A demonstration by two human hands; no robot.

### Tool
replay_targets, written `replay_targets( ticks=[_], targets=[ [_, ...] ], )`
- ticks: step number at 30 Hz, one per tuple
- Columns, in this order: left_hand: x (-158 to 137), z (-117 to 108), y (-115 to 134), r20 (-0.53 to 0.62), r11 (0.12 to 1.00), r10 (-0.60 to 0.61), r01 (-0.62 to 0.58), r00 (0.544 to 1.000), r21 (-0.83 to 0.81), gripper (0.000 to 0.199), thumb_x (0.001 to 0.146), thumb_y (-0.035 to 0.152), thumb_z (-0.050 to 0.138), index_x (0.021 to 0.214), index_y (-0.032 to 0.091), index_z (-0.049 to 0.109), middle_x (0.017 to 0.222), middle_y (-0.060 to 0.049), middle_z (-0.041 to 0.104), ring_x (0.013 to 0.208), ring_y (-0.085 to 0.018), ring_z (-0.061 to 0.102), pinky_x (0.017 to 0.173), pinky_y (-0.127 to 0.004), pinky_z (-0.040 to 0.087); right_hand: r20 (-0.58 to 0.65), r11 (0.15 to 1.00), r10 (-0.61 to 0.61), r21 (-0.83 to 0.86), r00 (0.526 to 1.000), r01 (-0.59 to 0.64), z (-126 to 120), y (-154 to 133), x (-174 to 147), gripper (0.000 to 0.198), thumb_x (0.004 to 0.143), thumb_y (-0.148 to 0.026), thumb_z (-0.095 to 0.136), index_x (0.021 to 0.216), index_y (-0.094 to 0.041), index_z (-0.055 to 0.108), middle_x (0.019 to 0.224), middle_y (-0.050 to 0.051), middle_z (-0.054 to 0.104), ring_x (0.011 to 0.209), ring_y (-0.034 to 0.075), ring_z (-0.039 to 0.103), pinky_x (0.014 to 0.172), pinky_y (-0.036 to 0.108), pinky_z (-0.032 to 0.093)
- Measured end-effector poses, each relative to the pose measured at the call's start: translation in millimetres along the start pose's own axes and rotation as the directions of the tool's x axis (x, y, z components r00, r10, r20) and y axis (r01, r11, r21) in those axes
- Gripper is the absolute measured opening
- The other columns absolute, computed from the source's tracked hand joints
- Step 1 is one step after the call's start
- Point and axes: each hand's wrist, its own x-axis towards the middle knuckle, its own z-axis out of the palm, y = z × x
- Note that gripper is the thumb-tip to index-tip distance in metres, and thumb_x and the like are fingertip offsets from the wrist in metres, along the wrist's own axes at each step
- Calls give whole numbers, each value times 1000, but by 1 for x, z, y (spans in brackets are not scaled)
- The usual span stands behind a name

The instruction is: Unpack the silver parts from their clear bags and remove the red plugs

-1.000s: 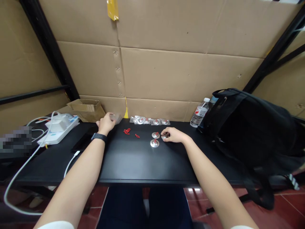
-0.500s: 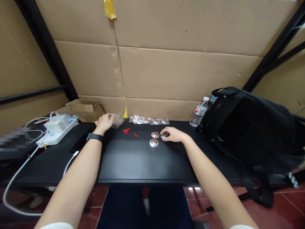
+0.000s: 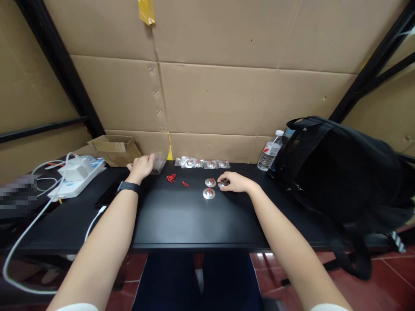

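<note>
My left hand (image 3: 140,167) is at the back left of the black table, its fingers closed on a clear plastic bag (image 3: 159,163). Towards the middle, my right hand (image 3: 236,182) curls its fingertips round a small silvery finger cymbal (image 3: 221,185), mostly hidden by the fingers. Just left of it lie two more domed metal discs with red loops, an upper cymbal (image 3: 208,183) and a lower cymbal (image 3: 209,195). A little pile of red elastic loops (image 3: 170,177) and a single red loop (image 3: 185,184) rest between my hands.
Several bagged cymbals (image 3: 191,163) line the back edge against the cardboard wall (image 3: 207,99). An open carton (image 3: 125,157), white power strip (image 3: 74,181) and cables are on the left. A water bottle (image 3: 270,153) and large black bag (image 3: 340,172) occupy the right.
The clear plastic by my left hand has shifted slightly and looks more raised. My right hand stays at the same cymbal; the whole view has moved a little.
</note>
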Motion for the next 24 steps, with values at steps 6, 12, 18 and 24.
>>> replay_targets(
  ticks=[6, 12, 18, 24],
  targets=[
    [-16, -25, 26, -442, 949, 167, -266, 882, -172, 48, 101, 45, 31, 123, 21, 66, 134, -13, 63, 127, -30, 53, 106, -49, 38, -3, 1000, 5, -5, 1000, -5, -3, -4, -2, 34, 77, -29, 74, 110, -19, 74, 102, 7, 72, 87, 20, 66, 80, 27, 48],
    [-52, -2, 94, -124, 646, 709, -710, 694, -279, 42, 100, 43, 40, 122, 23, 70, 131, -7, 68, 125, -24, 59, 108, -40, 41, -160, 998, 41, 46, 986, -34, 3, -9, 2, 45, 80, -32, 75, 121, -15, 68, 114, 13, 71, 97, 23, 68, 85, 32, 51],
    [-78, 33, 115, 226, 619, 778, -777, 586, -118, 34, 87, 13, 47, 102, 24, 75, 120, -7, 73, 118, -27, 62, 100, -43, 40, -253, 989, -126, 42, 959, 141, 19, -17, 10, 45, 88, -24, 69, 132, -20, 62, 126, 13, 65, 113, 24, 61, 98, 38, 48],
    [-94, 16, 130, 171, 516, 856, -823, 487, -239, 26, 88, 17, 54, 105, 24, 72, 103, -7, 73, 97, -23, 67, 90, -34, 46, -265, 984, -155, -124, 952, 126, 25, -24, 15, 25, 93, -23, 62, 115, -22, 73, 110, 10, 65, 103, 22, 61, 96, 35, 45]
  ],
)
